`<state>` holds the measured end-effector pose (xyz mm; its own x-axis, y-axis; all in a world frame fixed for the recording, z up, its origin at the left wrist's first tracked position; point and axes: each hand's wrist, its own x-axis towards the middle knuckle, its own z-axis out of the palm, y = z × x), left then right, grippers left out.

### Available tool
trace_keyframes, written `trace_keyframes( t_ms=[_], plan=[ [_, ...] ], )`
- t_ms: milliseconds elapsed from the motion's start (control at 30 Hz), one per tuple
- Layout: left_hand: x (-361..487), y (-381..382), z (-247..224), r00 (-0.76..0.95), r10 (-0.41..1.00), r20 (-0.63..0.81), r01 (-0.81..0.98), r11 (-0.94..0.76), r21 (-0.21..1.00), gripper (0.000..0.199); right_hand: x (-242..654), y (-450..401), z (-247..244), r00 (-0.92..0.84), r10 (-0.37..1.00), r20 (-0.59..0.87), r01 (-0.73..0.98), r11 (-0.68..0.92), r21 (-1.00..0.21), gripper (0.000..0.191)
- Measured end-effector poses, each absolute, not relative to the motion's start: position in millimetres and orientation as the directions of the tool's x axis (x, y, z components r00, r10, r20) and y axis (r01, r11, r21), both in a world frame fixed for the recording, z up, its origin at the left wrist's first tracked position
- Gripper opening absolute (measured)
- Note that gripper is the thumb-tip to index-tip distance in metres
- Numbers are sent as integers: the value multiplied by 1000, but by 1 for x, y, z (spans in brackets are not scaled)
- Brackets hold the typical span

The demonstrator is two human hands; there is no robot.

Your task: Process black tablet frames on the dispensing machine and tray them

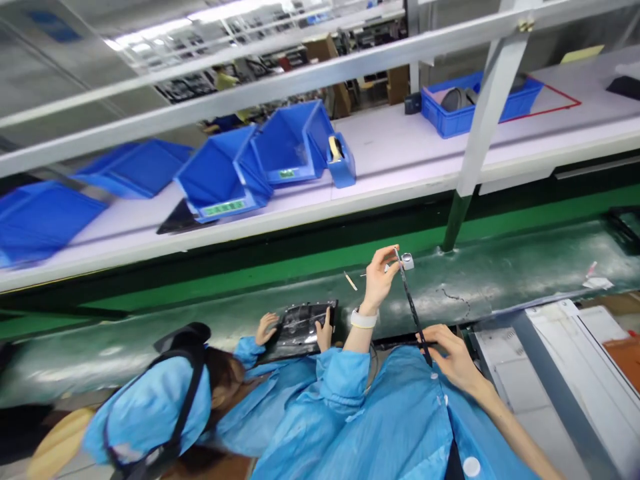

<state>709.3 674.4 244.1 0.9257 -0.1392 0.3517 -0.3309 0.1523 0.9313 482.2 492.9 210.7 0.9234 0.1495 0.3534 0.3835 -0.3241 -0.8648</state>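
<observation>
Between my two hands is a long, thin black strip-like part [411, 303], tilted and seen nearly edge-on. My left hand [379, 279], with a white band at the wrist, pinches its far end. The fingers of my right hand [450, 353] are closed on its near end, close to my blue smock. Just beyond the far end lies a small white object with a round top [407, 261] on the green bench [430, 287]. A small light-coloured stick [351, 281] rests left of my left hand.
At my left a co-worker in a blue cap [150, 400] has both hands on a black panel [303, 327]. Blue bins [225, 177] and a tape dispenser [342, 163] stand on the white shelf [385, 150]. A slanted post [475, 133] rises ahead. White boxes [525, 393] are at my right.
</observation>
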Motion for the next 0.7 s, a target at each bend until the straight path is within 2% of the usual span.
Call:
trace_keyframes(
  t_ms=[133, 233, 400, 467, 567, 633, 700],
  plan=[
    [729, 686, 236, 927, -207, 313, -286, 147, 947, 54, 494, 494, 205, 898, 103, 429, 433, -381, -817, 21],
    [737, 699, 233, 925, -250, 287, -264, 122, 957, 60, 507, 497, 206, 857, 121, 501, 500, -429, -752, 21],
    [774, 724, 252, 926, -278, 254, -263, 6, 965, 48, 527, 505, 205, 840, 184, 511, 525, -517, -676, 20],
    [809, 736, 279, 948, -187, 257, -276, -77, 958, 34, 532, 508, 207, 838, 195, 510, 524, -548, -652, 20],
    [880, 753, 337, 949, 71, 307, -285, -227, 931, 14, 538, 511, 215, 820, 209, 533, 538, -599, -593, 21],
    [927, 762, 378, 920, 201, 336, -263, -318, 911, 11, 540, 511, 225, 802, 223, 554, 550, -639, -538, 23],
    [966, 764, 408, 908, 258, 331, -215, -391, 895, 19, 541, 512, 235, 788, 241, 567, 555, -676, -484, 25]
  ],
)
